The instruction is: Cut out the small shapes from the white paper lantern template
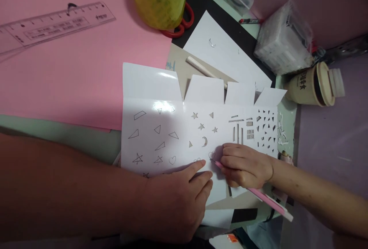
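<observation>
A white card [156, 126] with folded tabs along its upper edge lies in front of me. Outlined triangles, stars and hearts cover its left part; cut-out stars, a moon, a window shape and small triangles fill the right. My left hand [181, 195] lies flat on the lower part, fingers stretched out and pressing the card. My right hand [245, 164] is closed around a slim pink craft knife [268, 200] with a white end. The knife's tip touches a small heart outline [212, 154], just right of my left fingertips.
Pink sheets [71, 76] with a clear ruler [57, 26] spread to the left. Behind the card are a tape roll [158, 7], red-handled scissors [182, 26], another white sheet [221, 49] and a white stick [201, 66]. A lidded cup [306, 86] and clear box [283, 38] stand right; paper scraps [283, 128] lie nearby.
</observation>
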`<move>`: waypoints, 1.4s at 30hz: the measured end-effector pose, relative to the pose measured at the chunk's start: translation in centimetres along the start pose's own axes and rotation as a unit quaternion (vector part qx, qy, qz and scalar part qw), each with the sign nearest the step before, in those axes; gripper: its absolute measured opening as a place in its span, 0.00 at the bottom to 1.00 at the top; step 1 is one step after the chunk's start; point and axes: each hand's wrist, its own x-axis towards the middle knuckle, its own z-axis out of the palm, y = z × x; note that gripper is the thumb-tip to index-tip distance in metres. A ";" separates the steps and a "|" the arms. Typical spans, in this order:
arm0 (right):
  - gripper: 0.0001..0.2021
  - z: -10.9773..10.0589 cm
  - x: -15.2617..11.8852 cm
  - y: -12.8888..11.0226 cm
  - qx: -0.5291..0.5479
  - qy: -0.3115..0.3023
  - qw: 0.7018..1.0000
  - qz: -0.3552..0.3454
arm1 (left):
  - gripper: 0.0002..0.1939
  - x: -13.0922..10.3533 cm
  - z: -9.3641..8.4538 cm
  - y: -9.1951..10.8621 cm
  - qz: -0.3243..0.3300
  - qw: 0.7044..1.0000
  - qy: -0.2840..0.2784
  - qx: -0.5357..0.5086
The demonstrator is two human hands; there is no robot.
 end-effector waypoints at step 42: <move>0.09 -1.0 -0.2 -0.8 0.020 0.006 1.000 0.011 | 0.11 -0.1 -0.1 -0.4 0.018 0.999 0.033 0.009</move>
